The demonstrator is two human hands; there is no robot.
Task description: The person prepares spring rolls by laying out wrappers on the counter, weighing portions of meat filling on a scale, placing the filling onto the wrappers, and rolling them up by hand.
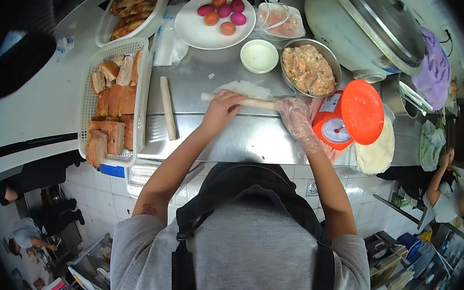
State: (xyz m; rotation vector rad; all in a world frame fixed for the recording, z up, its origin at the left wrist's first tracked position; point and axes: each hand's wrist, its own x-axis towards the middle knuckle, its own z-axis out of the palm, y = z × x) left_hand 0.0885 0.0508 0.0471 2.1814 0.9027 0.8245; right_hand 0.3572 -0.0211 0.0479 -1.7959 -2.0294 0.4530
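Both my hands are on a long, thin, pale roll (pixel 256 104) lying crosswise on the steel worktop. My bare left hand (pixel 222 111) curls its fingers over the roll's left part. My right hand (pixel 297 119), in a clear plastic glove, closes round its right end. Just behind the roll, a thin whitish sheet (pixel 246 88) lies flat; whether it joins the roll I cannot tell. A similar pale roll (pixel 168 109) lies lengthwise to the left. A metal bowl of chunky minced filling (pixel 308 69) stands beyond my right hand, beside an orange kitchen scale (pixel 335 128).
A white basket (pixel 143 105) of browned meat slabs stands left. At the back are a plate (pixel 189 28) of pink and orange egg-shaped items, a small pale bowl (pixel 259 56) and a large lidded pot (pixel 338 38). Pale sheets (pixel 375 150) lie front right. Other people stand farther off.
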